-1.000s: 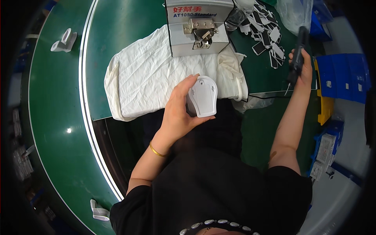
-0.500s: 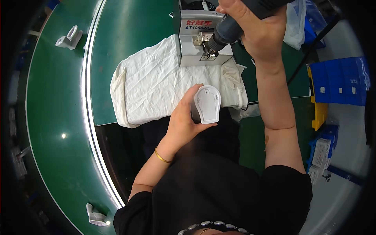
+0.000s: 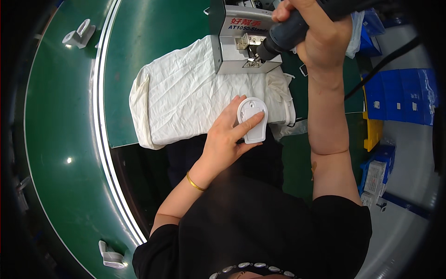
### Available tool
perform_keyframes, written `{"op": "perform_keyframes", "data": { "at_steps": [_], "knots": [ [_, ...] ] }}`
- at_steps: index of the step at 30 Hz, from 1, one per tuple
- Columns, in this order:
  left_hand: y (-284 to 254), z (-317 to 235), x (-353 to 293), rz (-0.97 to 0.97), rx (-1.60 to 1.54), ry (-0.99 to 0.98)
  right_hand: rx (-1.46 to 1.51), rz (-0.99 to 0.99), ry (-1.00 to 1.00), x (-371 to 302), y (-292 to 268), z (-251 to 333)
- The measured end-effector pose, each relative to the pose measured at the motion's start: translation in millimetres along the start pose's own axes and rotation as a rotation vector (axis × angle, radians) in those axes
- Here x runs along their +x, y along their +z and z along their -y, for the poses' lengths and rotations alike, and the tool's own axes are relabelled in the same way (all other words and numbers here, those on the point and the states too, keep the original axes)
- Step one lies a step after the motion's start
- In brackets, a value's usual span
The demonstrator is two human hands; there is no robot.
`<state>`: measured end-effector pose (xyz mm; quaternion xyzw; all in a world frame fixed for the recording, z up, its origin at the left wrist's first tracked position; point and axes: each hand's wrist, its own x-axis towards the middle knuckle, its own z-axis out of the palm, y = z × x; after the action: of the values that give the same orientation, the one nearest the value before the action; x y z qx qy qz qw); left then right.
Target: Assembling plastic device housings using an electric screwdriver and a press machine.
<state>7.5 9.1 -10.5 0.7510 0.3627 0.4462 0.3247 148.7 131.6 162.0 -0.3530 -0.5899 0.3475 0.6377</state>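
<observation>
Nearest me, I am cradling the white keyhole-shaped plastic housing [image 3: 252, 119] in my left hand [image 3: 226, 142], fingers wrapped around it, its long axis running toward the grey metal screw-feeder box [image 3: 241, 39]. Beneath it, the crumpled white cloth [image 3: 186, 100] is lying below that box. Farthest, my right hand [image 3: 320, 30] is gripping the dark grey electric screwdriver [image 3: 288, 33], tip touching the box, well above the housing.

Head-worn fisheye, close, downward view
</observation>
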Motion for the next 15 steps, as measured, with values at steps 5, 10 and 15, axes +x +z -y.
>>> {"op": "perform_keyframes", "data": {
  "at_steps": [5, 10, 15],
  "knots": [
    [0, -2, 0, 0.001, -0.024, -0.013, 0.211, 0.317, -0.053, -40, -29, 11],
    [-3, -4, 1, 0.014, 0.001, -0.028, 0.070, 0.239, -0.073, -75, -7, 35],
    [-1, -4, 1, 0.003, -0.014, -0.036, -0.122, 0.153, 0.053, -80, 5, 41]
  ]
}}
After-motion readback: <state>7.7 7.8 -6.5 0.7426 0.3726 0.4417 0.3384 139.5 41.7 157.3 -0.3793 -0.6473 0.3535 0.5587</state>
